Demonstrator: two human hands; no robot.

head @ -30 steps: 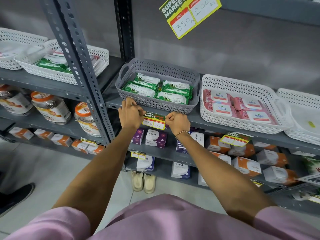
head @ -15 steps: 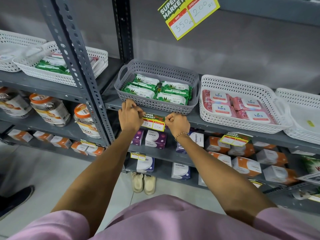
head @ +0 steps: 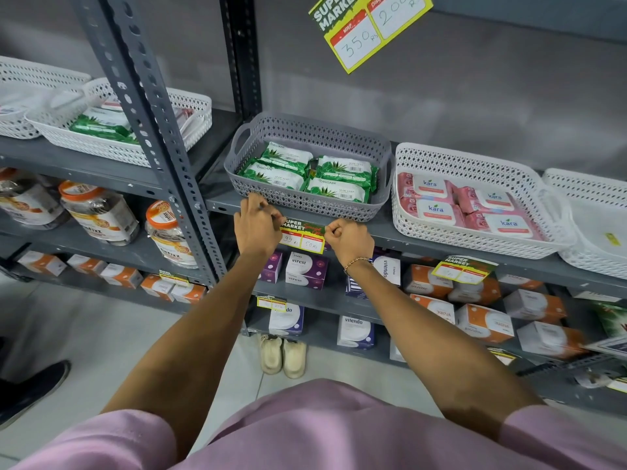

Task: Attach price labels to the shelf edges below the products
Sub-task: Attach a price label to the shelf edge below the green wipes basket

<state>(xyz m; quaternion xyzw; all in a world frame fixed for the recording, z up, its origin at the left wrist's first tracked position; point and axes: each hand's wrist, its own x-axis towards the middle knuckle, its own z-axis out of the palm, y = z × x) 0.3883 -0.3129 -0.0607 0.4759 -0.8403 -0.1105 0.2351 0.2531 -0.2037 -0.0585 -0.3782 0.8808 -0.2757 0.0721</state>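
A yellow, green and red price label reading 99 and 50 lies against the grey shelf edge, below the grey basket of green wipe packs. My left hand pinches the label's left end, fingers bent over the shelf lip. My right hand is curled at the label's right end, thumb and fingers pressed on it. The label's ends are hidden by my fingers.
Right of the grey basket stands a white basket of pink wipe packs, with another price label hanging under it. A large price label hangs overhead. A perforated upright stands left. Lower shelves hold boxes and jars.
Both hands stay at the label's ends on the shelf edge. The left fingers have shifted slightly along the lip; the view has drifted a little.
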